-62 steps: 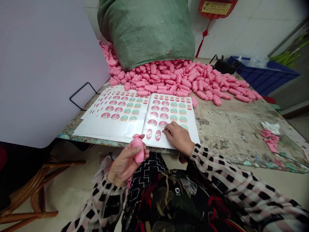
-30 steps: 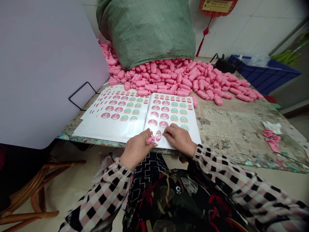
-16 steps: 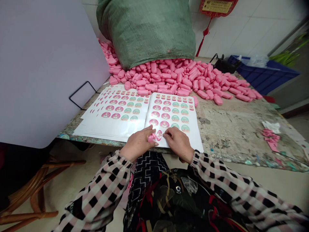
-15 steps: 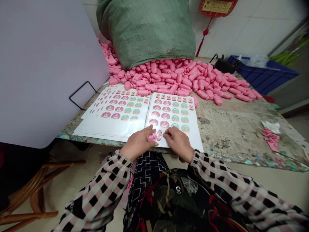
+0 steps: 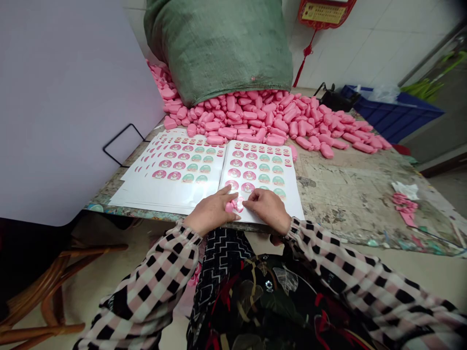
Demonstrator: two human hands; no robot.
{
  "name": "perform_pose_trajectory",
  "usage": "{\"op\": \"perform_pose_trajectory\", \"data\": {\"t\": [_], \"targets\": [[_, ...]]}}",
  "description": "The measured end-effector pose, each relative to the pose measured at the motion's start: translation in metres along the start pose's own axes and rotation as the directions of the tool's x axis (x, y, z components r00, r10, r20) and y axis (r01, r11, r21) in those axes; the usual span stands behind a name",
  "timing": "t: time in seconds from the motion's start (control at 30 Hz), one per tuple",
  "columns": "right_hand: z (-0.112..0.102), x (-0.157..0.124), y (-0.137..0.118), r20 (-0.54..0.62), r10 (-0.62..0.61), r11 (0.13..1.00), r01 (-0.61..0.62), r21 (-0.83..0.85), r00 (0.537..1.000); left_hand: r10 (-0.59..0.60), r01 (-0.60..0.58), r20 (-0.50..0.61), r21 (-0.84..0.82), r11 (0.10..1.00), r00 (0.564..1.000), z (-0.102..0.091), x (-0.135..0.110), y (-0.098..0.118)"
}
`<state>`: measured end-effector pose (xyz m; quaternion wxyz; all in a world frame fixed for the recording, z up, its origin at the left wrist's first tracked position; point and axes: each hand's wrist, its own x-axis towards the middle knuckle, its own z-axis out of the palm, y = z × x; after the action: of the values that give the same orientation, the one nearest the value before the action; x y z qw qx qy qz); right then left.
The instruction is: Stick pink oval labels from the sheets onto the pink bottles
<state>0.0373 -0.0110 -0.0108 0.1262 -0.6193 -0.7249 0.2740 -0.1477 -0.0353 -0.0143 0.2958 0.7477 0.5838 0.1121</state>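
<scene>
On my feed the left hand point(image 5: 210, 212) is closed in a tight pinch around a small pink moulded bottle point(image 5: 229, 207), mostly hidden by the fingers, and holds it against an oval label point(image 5: 240, 204) on the label sheet point(image 5: 261, 167). The right hand point(image 5: 267, 206) lies just right of that label, its fingers curled down at the label's edge; I can't tell whether they're gripping anything. I read this close pairing as a way of steadying the small, smooth piece over the glossy paper.

The label sheet sits at the near edge of the bench point(image 5: 339, 194), probably so both hands can work it without stretching. Printed rows of round pink and green labels fill it. Beyond the label sheet, a heap of matching pink moulded bottles point(image 5: 255, 116), rounded and shiny, spills from a coarse green woven sack point(image 5: 215, 48). Left of the label sheet, a second stack of label sheets point(image 5: 175, 194) overlaps it, while pink scraps point(image 5: 404, 201) lie well to its right on the worn, paint-flecked bench
</scene>
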Motion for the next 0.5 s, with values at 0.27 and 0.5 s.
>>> {"op": "perform_pose_trajectory", "data": {"t": [0.27, 0.5], "targets": [[-0.004, -0.003, -0.009, -0.054, -0.085, 0.987, 0.077, -0.14, 0.995, 0.018, -0.018, 0.012, 0.03, 0.999, 1.0, 0.0, 0.001, -0.001], [-0.007, -0.004, -0.013, -0.047, -0.083, 0.983, 0.074, -0.168, 0.995, 0.026, -0.027, 0.013, 0.046, 0.999, 1.0, 0.002, 0.001, 0.0]]}}
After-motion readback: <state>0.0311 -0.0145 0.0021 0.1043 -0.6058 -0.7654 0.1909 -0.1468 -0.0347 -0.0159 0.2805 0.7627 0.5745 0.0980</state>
